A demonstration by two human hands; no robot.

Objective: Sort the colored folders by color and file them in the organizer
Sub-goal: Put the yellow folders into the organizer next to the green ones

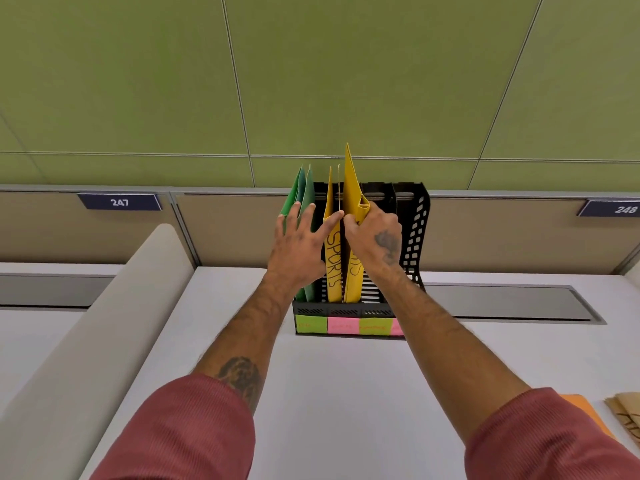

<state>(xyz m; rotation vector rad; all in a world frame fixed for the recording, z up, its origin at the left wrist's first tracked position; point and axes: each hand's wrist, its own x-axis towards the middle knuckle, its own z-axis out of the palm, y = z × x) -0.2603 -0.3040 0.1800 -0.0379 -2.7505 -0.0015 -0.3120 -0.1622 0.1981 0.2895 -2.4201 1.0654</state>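
A black perforated plastic file organizer [415, 237] is standing on the white table [346, 393], against the partition behind it. Two green paper folders [306, 194] are standing in the organizer's leftmost slot. A yellow paper folder lettered "SPORTS" [333, 261] is standing upright in the next slot to the right. The left grip [298, 251] is lying released, with straight, spread fingers resting across the green folders and the forefinger touching the top edge of the lettered folder. The right grip [375, 240] is grasping a second, taller yellow paper folder [353, 181], with fingers curled round its upper near edge. That folder's lower end is sitting down inside the organizer, just right of the lettered one; I cannot tell whether both are sharing one slot. A lime sticky note [311, 323] and a pink sticky note [343, 324] are sticking to the organizer's front lip. Well to the right of the organizer, at the near table edge, an orange folder [585, 410] and a brown paper folder [627, 417] are lying flat.
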